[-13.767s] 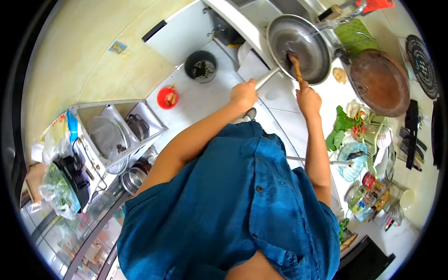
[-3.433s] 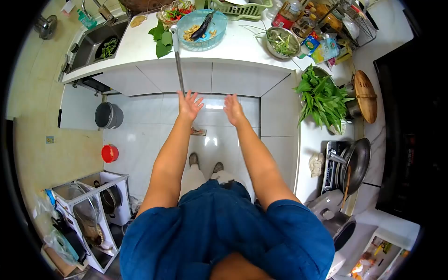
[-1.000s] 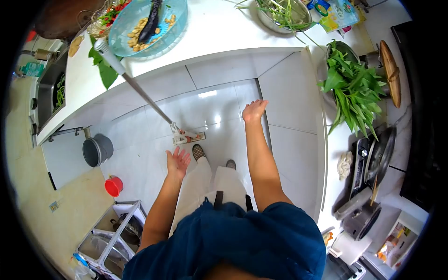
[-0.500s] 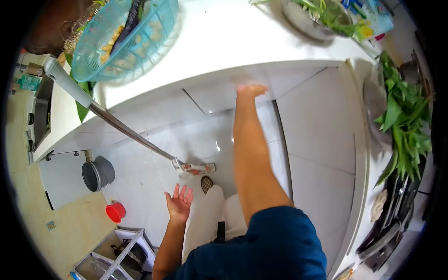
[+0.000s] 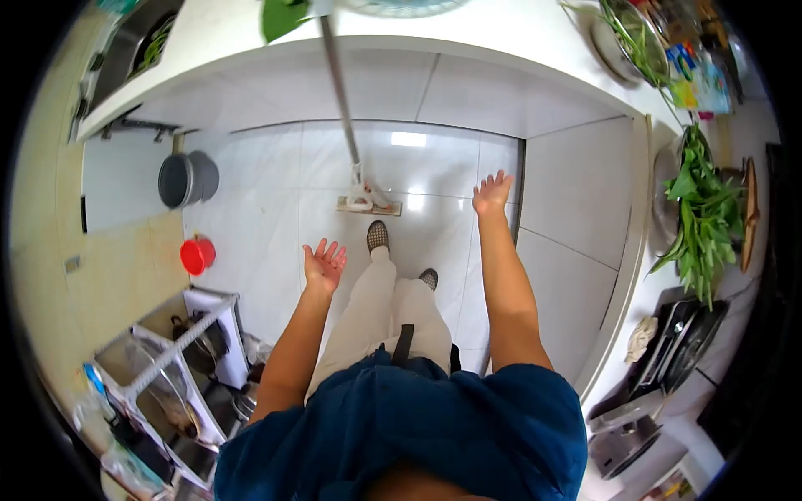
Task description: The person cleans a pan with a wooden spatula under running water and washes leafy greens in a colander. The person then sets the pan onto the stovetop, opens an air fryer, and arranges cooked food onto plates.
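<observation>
"How's your light?"
"Bright. The white counter (image 5: 518, 25) nearly washes out, while the cabinet fronts (image 5: 368, 79) under it sit in soft grey shade."
"Any glare?"
"One white patch on the far floor tiles (image 5: 259, 167), another just right of the mop (image 5: 341, 92)."
"And sharpness?"
"My left hand (image 5: 324, 265) and right hand (image 5: 493, 194) are evenly lit; the packets (image 5: 708, 88) far right look soft, straight lines bow, and black swallows the corners."

Along the front edge of the counter (image 5: 518, 35), the view's top border cuts off the basket (image 5: 401, 7), the leaf (image 5: 282, 18) and the upper end of the mop (image 5: 343, 96). The sink (image 5: 117, 75) is cut short too. Print on the packets (image 5: 710, 83) is too small to read.
</observation>
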`<state>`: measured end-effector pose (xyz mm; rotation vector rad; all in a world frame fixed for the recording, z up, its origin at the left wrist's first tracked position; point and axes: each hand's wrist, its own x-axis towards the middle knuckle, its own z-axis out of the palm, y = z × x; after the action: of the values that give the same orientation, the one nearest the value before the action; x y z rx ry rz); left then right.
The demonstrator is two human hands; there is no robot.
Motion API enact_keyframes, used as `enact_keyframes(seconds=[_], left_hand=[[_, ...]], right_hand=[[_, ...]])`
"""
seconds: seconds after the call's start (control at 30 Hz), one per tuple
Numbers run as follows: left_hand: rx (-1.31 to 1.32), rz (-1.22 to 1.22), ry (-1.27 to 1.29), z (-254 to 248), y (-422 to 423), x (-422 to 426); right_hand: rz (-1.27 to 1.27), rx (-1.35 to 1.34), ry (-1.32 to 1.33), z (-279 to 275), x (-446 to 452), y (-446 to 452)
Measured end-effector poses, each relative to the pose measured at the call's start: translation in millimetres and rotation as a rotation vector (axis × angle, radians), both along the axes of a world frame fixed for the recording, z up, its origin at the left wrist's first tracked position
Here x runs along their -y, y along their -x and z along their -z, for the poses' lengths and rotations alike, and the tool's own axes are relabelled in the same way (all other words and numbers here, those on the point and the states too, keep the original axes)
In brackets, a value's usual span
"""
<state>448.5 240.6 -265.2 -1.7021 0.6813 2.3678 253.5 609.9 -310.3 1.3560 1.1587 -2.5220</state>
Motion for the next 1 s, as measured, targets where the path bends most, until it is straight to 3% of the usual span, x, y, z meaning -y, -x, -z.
enact_keyframes(seconds=[0.17, 0.37, 0.47, 0.6, 0.67, 0.73, 0.83, 0.9, 0.97, 1.0], left_hand=[[-0.044, -0.015, 0.136, -23.6, -26.9, 57.9], [-0.072, -0.318, 0.161, -26.4, -3.6, 136.2], [-0.083, -0.434, 0.228, 0.8, -13.6, 214.6], [0.029, -0.508, 0.317, -9.3, -36.6, 323.3], [0.041, -0.484, 0.332, -9.9, -46.0, 369.9], [-0.058, -0.546, 0.319, -10.5, -37.0, 423.3], [-0.206, -0.62, 0.34, -23.5, 27.5, 527.0], [-0.608, -0.229, 0.431, -67.3, 134.1, 578.3], [-0.743, -0.407, 0.35, -112.9, 194.6, 579.1], [-0.717, -0.419, 0.382, -100.0, 176.3, 580.6]], right_hand=[[-0.191, -0.011, -0.048, -51.6, 56.3, -49.0], [-0.207, 0.023, 0.094, -88.7, 145.9, -68.4], [-0.336, 0.058, 0.106, -95.3, 207.5, -70.8], [-0.568, 0.057, 0.109, -88.0, 314.9, -60.0], [-0.731, 0.001, 0.034, -93.5, 381.0, -46.0], [-1.131, -0.148, -0.25, -114.1, 463.8, -16.8], [-1.454, -0.627, -0.472, -147.2, 651.8, 35.0], [-1.561, -0.834, -0.437, -163.2, 786.7, 51.0], [-1.672, -0.855, -0.298, -160.3, 885.3, 36.3], [-1.725, -0.755, -0.163, -148.5, 907.0, 17.1]])
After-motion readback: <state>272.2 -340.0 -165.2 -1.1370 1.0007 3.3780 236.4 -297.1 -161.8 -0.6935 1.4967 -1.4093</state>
